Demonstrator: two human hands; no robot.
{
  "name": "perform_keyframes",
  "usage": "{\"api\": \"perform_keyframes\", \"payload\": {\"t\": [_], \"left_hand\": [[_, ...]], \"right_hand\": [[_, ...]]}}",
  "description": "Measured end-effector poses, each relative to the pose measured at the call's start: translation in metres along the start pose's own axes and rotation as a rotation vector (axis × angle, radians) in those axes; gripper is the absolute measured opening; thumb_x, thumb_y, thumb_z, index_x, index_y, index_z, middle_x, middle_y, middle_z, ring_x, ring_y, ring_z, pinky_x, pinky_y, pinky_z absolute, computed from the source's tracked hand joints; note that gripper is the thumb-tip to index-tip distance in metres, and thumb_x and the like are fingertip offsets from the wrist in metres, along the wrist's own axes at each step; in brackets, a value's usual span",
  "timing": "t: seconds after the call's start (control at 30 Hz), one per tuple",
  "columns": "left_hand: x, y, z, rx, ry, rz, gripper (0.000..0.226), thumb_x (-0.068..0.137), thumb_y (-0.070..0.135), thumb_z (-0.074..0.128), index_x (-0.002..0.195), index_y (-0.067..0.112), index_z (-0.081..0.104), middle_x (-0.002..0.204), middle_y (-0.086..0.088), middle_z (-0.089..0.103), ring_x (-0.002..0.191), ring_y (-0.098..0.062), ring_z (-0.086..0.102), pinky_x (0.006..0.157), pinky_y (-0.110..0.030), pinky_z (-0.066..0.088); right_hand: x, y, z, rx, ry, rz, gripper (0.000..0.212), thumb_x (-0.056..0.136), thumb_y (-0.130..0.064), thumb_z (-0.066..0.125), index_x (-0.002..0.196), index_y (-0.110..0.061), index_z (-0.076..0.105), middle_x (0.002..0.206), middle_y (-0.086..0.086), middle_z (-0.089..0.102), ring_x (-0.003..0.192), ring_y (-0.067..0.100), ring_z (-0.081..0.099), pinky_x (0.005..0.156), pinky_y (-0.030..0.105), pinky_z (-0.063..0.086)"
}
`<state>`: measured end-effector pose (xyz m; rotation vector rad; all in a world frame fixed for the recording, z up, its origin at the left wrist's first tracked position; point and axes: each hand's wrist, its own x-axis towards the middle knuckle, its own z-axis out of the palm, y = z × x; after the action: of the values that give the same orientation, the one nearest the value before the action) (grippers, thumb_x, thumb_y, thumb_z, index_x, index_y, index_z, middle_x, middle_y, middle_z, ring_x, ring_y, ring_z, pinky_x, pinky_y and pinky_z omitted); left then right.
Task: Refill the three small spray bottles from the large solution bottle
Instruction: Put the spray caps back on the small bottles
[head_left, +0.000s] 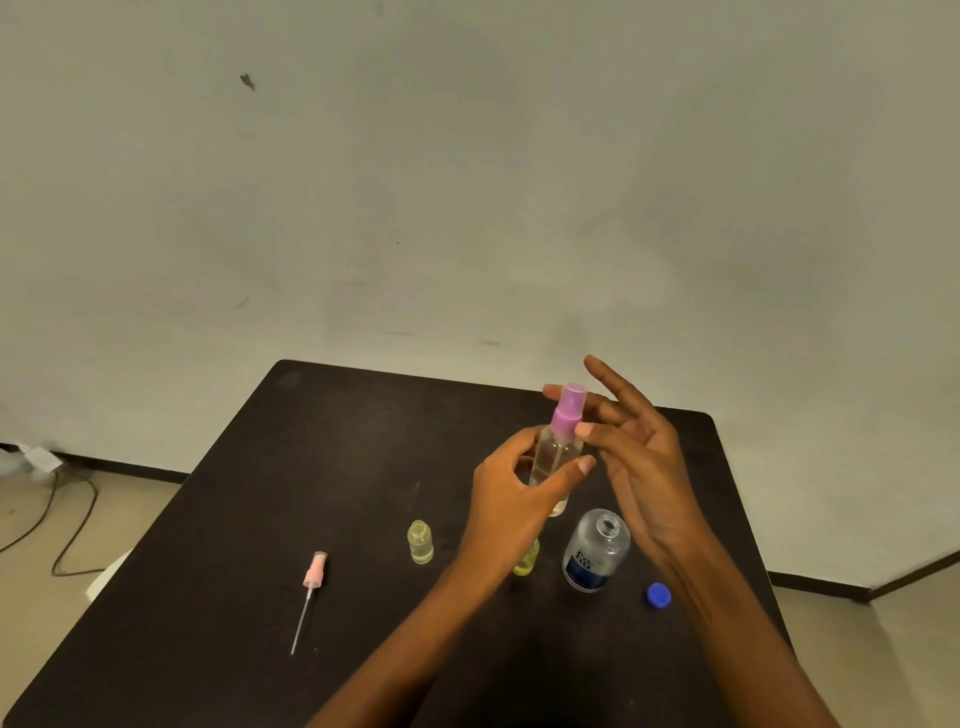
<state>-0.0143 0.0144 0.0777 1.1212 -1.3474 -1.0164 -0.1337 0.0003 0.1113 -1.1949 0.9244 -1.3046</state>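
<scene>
**Purple-Topped Bottle Held Up for Its Sprayer**

The left hand (511, 486) grips the clear spray bottle (553, 460) round its body and holds it upright above the counter (260, 493), likely to steady it for work on the top. The right hand (636, 452) is spread, its fingers mostly straight. One fingertip sits at the collar of the purple sprayer (569, 410) and another passes behind the cap, which looks like touching rather than gripping, as if for twisting.

The large solution bottle (596, 551) stands open below the hands, ready for pouring, with its blue cap (658, 595) set near it. A small yellowish bottle (421, 542) stands uncapped, and its likely top, the pink sprayer (314, 577), lies well apart on its side. A second yellowish bottle (527, 561) is half hidden behind the left wrist.
</scene>
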Motion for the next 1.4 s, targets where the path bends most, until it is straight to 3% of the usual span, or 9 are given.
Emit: {"api": "perform_keyframes", "payload": {"t": [0.2, 0.37, 0.57, 0.77, 0.9, 1.2, 1.4], "left_hand": [[0.0004, 0.0023, -0.0004, -0.004, -0.001, -0.013, 0.026, 0.079, 0.024, 0.07, 0.092, 0.041, 0.055, 0.086, 0.018, 0.063, 0.085, 0.011, 0.059, 0.07, -0.003, 0.045], [0.0011, -0.0003, 0.0004, 0.004, 0.002, -0.005, 0.024, 0.079, 0.024, 0.071, 0.095, 0.037, 0.058, 0.088, 0.016, 0.065, 0.088, 0.005, 0.061, 0.072, -0.006, 0.046], [0.0017, -0.0035, 0.0015, 0.011, -0.012, -0.012, 0.026, 0.079, 0.025, 0.071, 0.102, 0.027, 0.061, 0.089, 0.015, 0.065, 0.088, 0.007, 0.06, 0.071, -0.005, 0.045], [0.0016, -0.0016, 0.0018, -0.003, -0.013, -0.015, 0.023, 0.079, 0.023, 0.071, 0.096, 0.034, 0.059, 0.088, 0.016, 0.065, 0.087, 0.007, 0.061, 0.072, -0.005, 0.046], [0.0022, 0.0012, 0.0015, 0.006, -0.014, -0.024, 0.028, 0.08, 0.023, 0.07, 0.091, 0.043, 0.054, 0.087, 0.021, 0.062, 0.085, 0.015, 0.058, 0.071, -0.001, 0.044], [0.0026, 0.0012, 0.0019, -0.006, -0.002, -0.026, 0.026, 0.079, 0.025, 0.07, 0.093, 0.042, 0.056, 0.085, 0.02, 0.064, 0.085, 0.013, 0.06, 0.071, -0.002, 0.045], [0.0024, -0.0018, 0.0034, 0.011, 0.039, -0.027, 0.029, 0.077, 0.024, 0.072, 0.092, 0.043, 0.056, 0.084, 0.022, 0.063, 0.084, 0.014, 0.06, 0.071, -0.002, 0.045]], "right_hand": [[0.0009, -0.0008, 0.0029, -0.071, 0.058, -0.039, 0.05, 0.067, -0.006, 0.069, 0.112, -0.025, 0.057, 0.089, -0.008, 0.069, 0.09, 0.01, 0.065, 0.076, 0.024, 0.053], [-0.0001, -0.0009, 0.0007, 0.011, -0.006, 0.004, 0.059, 0.071, -0.009, 0.063, 0.127, -0.023, 0.05, 0.108, 0.007, 0.069, 0.104, 0.019, 0.063, 0.086, 0.032, 0.053], [0.001, -0.0009, 0.0037, -0.043, 0.023, -0.01, 0.056, 0.069, -0.007, 0.068, 0.12, -0.024, 0.053, 0.098, 0.011, 0.07, 0.096, 0.02, 0.067, 0.075, 0.028, 0.055], [-0.0006, -0.0024, 0.0001, -0.002, -0.006, 0.015, 0.059, 0.073, -0.017, 0.07, 0.128, -0.023, 0.049, 0.105, 0.011, 0.07, 0.101, 0.023, 0.065, 0.084, 0.033, 0.054], [-0.0005, -0.0031, 0.0001, -0.023, 0.01, 0.007, 0.054, 0.073, -0.008, 0.064, 0.123, -0.022, 0.051, 0.098, 0.007, 0.072, 0.097, 0.022, 0.067, 0.081, 0.031, 0.055], [0.0009, -0.0041, 0.0048, -0.055, 0.083, -0.025, 0.055, 0.065, -0.011, 0.07, 0.117, -0.016, 0.055, 0.092, 0.001, 0.074, 0.093, 0.019, 0.068, 0.075, 0.024, 0.054], [0.0012, -0.0025, 0.0044, -0.157, 0.125, -0.05, 0.048, 0.062, -0.014, 0.076, 0.106, -0.017, 0.057, 0.089, 0.003, 0.074, 0.088, 0.019, 0.069, 0.073, 0.028, 0.056]]}}
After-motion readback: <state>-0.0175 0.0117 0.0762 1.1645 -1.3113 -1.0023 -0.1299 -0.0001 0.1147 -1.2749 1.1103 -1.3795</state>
